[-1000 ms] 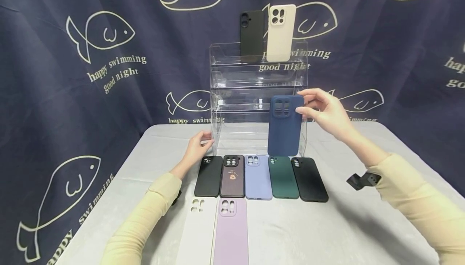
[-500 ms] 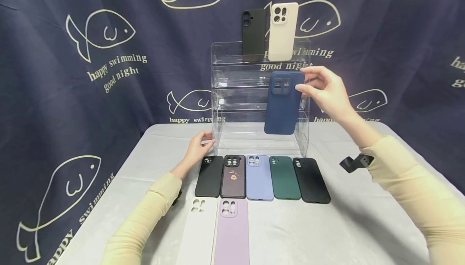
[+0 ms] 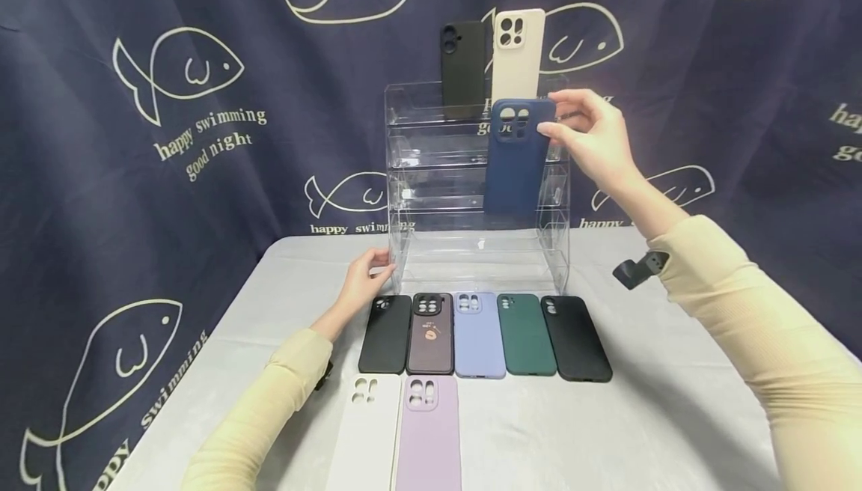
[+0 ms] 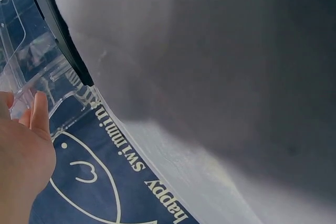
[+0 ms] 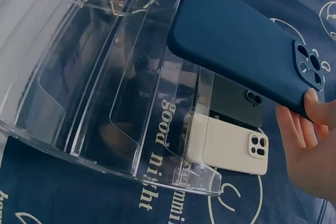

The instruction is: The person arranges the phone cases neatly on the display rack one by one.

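My right hand [image 3: 599,143] pinches a dark blue phone case [image 3: 517,169] by its upper right corner, thumb in front. The case hangs nearly upright before the middle tiers of a clear stepped display rack [image 3: 465,199]. In the right wrist view, the blue case [image 5: 236,40] is apart from the rack and close to the camera. On the top tier stand a black phone case [image 3: 462,64] and a cream phone case [image 3: 517,53], its lower end hidden by the blue one. My left hand [image 3: 364,278] holds the rack's lower left side edge between thumb and fingers.
Before the rack lies a row of phone cases: black [image 3: 385,334], dark brown [image 3: 429,341], periwinkle [image 3: 480,337], green [image 3: 527,335] and black [image 3: 577,340]. Nearer are a white case [image 3: 367,438] and a lilac case [image 3: 431,438]. A blue fish-print curtain [image 3: 222,191] hangs behind.
My right hand has lifted the blue phone case from the rack's lower front to just below the top tier, shifting slightly left. My left hand stays on the rack's side.
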Demonstrator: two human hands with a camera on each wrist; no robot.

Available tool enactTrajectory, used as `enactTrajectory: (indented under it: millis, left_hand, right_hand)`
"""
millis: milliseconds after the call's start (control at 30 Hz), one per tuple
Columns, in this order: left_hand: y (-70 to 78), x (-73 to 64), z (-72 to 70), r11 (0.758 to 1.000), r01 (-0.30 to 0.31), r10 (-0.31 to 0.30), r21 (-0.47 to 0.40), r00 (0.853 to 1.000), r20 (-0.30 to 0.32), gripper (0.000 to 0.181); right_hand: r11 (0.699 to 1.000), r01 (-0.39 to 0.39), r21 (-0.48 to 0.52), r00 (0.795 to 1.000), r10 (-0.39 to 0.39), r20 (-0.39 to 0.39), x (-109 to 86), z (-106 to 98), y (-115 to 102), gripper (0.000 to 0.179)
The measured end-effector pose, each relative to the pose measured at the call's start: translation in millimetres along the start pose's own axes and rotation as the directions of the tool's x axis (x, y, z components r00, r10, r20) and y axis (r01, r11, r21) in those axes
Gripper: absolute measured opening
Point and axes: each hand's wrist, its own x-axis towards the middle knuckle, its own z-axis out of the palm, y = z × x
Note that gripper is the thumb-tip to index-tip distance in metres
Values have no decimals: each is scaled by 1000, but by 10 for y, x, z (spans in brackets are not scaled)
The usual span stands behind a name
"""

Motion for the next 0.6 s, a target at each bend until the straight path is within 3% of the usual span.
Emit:
enactTrajectory:
  millis: [200,467,600]
  left_hand:
    - [338,-110,-39,1000,4,-4,6,1000,22,31]
    - [-23,1,23,1000,13,-14,12,1000,1,32]
    - [-41,-7,13,999,30,-30,24,1000,3,32]
  right_hand:
    - [999,-3,-45,1000,2,-26,168,22,23,40]
    - [988,-2,-157,997,-9,-71,415,34,84,40]
    - [976,8,-217,997,-25,-76,505,85,105,40]
